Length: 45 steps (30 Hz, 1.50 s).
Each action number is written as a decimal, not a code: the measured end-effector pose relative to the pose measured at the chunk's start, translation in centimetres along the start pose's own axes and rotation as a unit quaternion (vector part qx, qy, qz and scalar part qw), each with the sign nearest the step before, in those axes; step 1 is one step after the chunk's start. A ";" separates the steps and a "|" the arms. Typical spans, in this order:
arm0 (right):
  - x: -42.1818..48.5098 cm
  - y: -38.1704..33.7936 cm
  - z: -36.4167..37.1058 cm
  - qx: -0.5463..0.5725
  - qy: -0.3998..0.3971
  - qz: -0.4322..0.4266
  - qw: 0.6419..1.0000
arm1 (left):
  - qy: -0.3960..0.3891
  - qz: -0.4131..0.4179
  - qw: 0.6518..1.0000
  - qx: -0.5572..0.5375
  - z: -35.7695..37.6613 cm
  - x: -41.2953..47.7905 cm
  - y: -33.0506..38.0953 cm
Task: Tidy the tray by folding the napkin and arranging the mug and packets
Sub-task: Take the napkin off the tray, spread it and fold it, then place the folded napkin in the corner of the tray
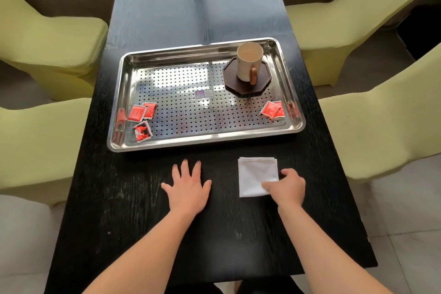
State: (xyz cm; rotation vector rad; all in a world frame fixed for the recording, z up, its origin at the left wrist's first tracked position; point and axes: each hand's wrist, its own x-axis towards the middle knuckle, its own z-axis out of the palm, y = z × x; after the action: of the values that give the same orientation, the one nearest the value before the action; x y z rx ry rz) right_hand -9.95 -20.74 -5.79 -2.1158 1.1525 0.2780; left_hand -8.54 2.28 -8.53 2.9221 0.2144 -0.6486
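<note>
A steel perforated tray [167, 142] lies across the black table. A cream mug [247, 62] with a brown handle stands on a dark octagonal coaster [238, 88] in the tray's far right corner. Three red packets [140, 117] lie at the tray's near left, and two more red packets [273, 110] lie at its near right. A folded white napkin [254, 173] rests on the table in front of the tray. My right hand [287, 186] pinches the napkin's near right corner, thumb on top. My left hand [187, 185] lies flat on the table, fingers spread, left of the napkin.
Pale yellow-green chairs [45, 38] stand close on both sides of the narrow black table [229, 234]. A small sticker [204, 93] sits in the middle of the tray floor.
</note>
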 end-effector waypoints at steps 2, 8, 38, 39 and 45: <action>0.3 0.4 -0.2 0.108 -0.010 0.073 0.991 | 0.006 0.002 1.000 -0.002 -0.6 0.1 -0.3; 0.7 -0.8 -1.1 0.249 -0.152 0.177 0.940 | 0.020 -0.039 0.999 -0.016 -1.6 0.7 -3.6; -0.7 -27.7 9.8 0.232 -0.362 -0.076 0.900 | -0.073 -0.236 0.964 -0.098 -5.5 5.4 -12.8; -0.5 -28.6 10.7 0.230 -0.366 -0.071 0.899 | -0.074 -0.236 0.964 -0.099 -5.5 5.5 -12.9; 0.7 -33.1 15.6 0.237 -0.373 -0.048 0.896 | -0.074 -0.238 0.963 -0.103 -4.9 5.7 -12.8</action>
State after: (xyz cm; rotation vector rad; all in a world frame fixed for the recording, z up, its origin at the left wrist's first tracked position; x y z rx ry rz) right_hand 19.10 1.10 -1.77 -1.4148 0.5713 0.6263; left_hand -3.62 16.28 -7.93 2.6130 0.9236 -0.8423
